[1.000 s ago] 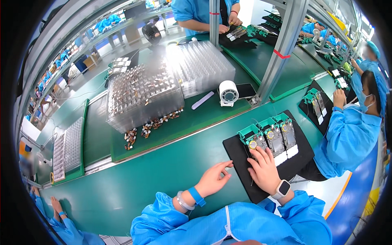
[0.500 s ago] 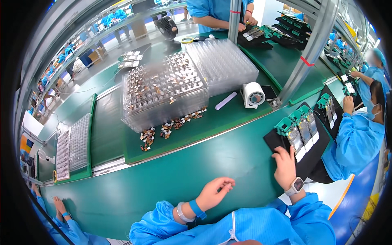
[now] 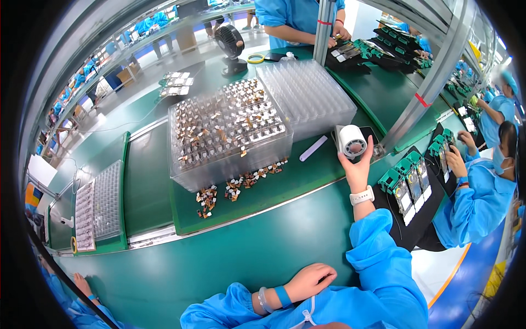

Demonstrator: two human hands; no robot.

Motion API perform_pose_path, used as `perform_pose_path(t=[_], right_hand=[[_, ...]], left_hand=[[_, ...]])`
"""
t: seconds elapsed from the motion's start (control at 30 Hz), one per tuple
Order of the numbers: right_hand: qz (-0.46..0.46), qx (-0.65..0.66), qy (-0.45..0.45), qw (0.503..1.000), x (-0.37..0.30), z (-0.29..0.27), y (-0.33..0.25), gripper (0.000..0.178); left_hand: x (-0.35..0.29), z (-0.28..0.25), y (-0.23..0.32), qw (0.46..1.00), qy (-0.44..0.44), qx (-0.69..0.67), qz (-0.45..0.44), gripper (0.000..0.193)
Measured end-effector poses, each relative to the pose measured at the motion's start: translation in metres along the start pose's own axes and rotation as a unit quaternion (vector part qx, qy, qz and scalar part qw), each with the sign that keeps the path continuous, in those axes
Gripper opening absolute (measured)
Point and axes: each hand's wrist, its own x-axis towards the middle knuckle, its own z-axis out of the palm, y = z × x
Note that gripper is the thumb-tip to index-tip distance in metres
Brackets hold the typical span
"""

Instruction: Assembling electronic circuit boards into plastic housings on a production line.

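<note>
My right hand [image 3: 359, 167], with a white watch on its wrist, reaches forward to a small white fan [image 3: 350, 138]. Its thumb and fingers lie around the fan's two sides. My left hand [image 3: 311, 281] rests close to my body, fingers curled together, nothing visible in them. Beyond it, small camera-like parts with orange-brown flex strips [image 3: 207, 200] lie in loose heaps. Behind these stands a stack of clear plastic trays [image 3: 230, 164] topped with more such parts. A pale purple stick [image 3: 313, 148] lies left of the fan.
Right of my arm, a black mat [image 3: 389, 219] bears green fixtures [image 3: 405, 170] with circuit boards. Empty clear trays [image 3: 307, 98] stand behind. A metal post [image 3: 408, 118] rises beyond the fan. Co-workers sit at the right [image 3: 476, 192], far side [image 3: 290, 22] and lower left [image 3: 82, 290].
My right hand has left the fixtures' mat and moved left and forward to the white fan. My left hand has drawn back toward my body. The view has shifted slightly.
</note>
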Motion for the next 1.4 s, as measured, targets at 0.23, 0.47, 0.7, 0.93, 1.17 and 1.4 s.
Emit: perform_pose_path(t=[0.23, 0.47, 0.7, 0.93, 1.17, 1.4], right_hand=[[0.026, 0.05, -0.038, 0.998, -0.004, 0.006, 0.012, 0.089], [0.022, -0.022, -0.03, 0.999, -0.004, 0.007, 0.011, 0.081], [0.021, 0.01, -0.018, 1.0, -0.004, 0.002, 0.018, 0.073], [0.019, 0.01, -0.018, 1.0, -0.004, 0.0, 0.031, 0.074], [0.024, 0.05, -0.012, 0.998, -0.001, 0.004, 0.037, 0.07], [-0.085, -0.117, -0.033, 0.989, -0.004, -0.011, 0.012, 0.088]], left_hand=[[0.007, 0.0, 0.004, 1.0, 0.024, 0.006, -0.018, 0.013], [0.029, -0.002, 0.017, 0.982, 0.097, -0.027, -0.16, 0.016], [0.025, -0.003, 0.021, 0.97, 0.115, -0.117, -0.179, 0.016], [0.021, 0.002, 0.012, 0.981, 0.109, -0.101, -0.127, 0.012], [0.02, 0.005, 0.006, 0.987, 0.117, -0.036, -0.102, 0.013], [0.019, -0.001, -0.001, 0.96, 0.184, -0.179, -0.111, 0.015]])
